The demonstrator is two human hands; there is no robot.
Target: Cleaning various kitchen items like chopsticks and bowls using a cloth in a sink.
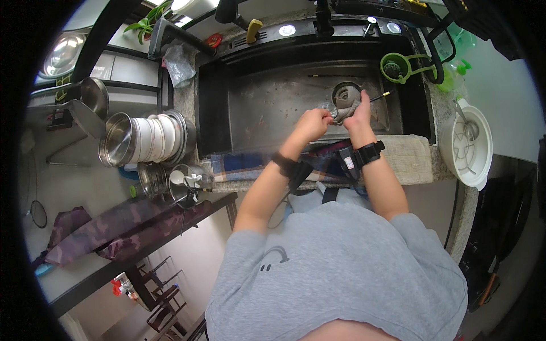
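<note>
Over the right part of a dark kitchen sink, both my hands are at a grey-brown cloth, close to the round drain. My left hand pinches the cloth's lower left end, beside a bit of clear plastic. My right hand grips the cloth from the right side, thumb up. A thin dark stick with a pale yellow end sticks out to the right behind my right hand; whether I hold it cannot be told. Another thin black stick lies near the sink's back.
A green strainer hangs at the sink's right rear. Left of the sink stand stacked bowls and steel pots. Folded cloths lie along the front edge. A white basin with a ladle is at the right, the black faucet behind.
</note>
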